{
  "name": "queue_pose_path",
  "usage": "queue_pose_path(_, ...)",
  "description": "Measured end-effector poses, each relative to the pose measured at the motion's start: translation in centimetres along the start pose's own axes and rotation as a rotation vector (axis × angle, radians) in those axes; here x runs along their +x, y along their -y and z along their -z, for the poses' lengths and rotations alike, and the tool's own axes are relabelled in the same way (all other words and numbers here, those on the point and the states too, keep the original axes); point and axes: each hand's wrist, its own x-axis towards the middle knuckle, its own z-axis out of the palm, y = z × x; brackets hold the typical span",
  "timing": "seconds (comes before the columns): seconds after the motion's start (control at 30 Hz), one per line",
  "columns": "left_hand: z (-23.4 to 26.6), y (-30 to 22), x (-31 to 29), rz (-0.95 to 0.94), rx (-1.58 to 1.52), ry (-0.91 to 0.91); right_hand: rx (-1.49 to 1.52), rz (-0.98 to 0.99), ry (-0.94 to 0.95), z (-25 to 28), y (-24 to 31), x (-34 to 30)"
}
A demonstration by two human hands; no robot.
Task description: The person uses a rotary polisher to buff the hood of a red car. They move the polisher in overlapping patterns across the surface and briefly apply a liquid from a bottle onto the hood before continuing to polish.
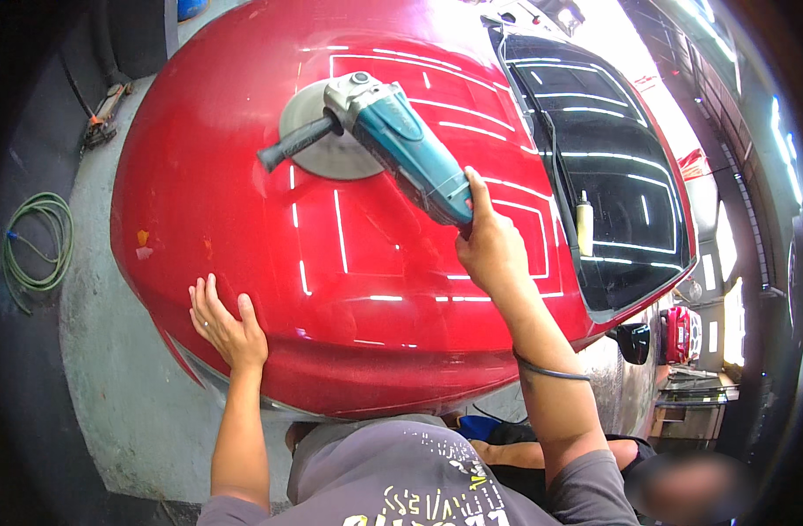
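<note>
One skid of the pad (342, 159) could scuff the red hood (366, 241), as only the right hand (496, 245) grasps the angle polisher (410, 149), left hand (232, 329) splayed, empty, at eight o'clock.

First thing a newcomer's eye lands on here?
The glossy red car hood, filling the middle of the view and streaked with light reflections. Next, the teal polisher above centre, held in the right grip, its pale disc over the hood. Then the left grip, spread on the red bodywork at lower left.
</note>
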Motion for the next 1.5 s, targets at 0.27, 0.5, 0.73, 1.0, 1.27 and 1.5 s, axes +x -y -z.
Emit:
queue_pose_path(0.27,0.1,0.3,0.1,0.0,0.02,0.001,0.132,-0.077,-0.076,0.4,-7.6,-1.3)
queue_pose_path(0.5,0.2,0.0,0.0,0.009,-0.033,0.047,0.095,-0.283,-0.175,0.9,-17.2,-9.7)
queue_pose_path(0.73,0.3,-0.1,-0.1,0.023,-0.048,0.046,0.119,-0.187,-0.154,0.7,-17.6,-12.7)
queue_pose_path(1.0,0.1,-0.2,-0.2,0.042,-0.032,0.061,0.119,0.073,-0.141,-0.6,-9.5,-3.4)
queue_pose_path(1.27,0.2,-0.1,-0.2,0.037,-0.025,0.07,0.012,-0.117,-0.073,1.5,-10.2,10.2)
queue_pose_path(1.5,0.3,0.2,-0.4,0.025,-0.032,0.057,0.028,-0.018,-0.131,1.1,-6.8,19.7)
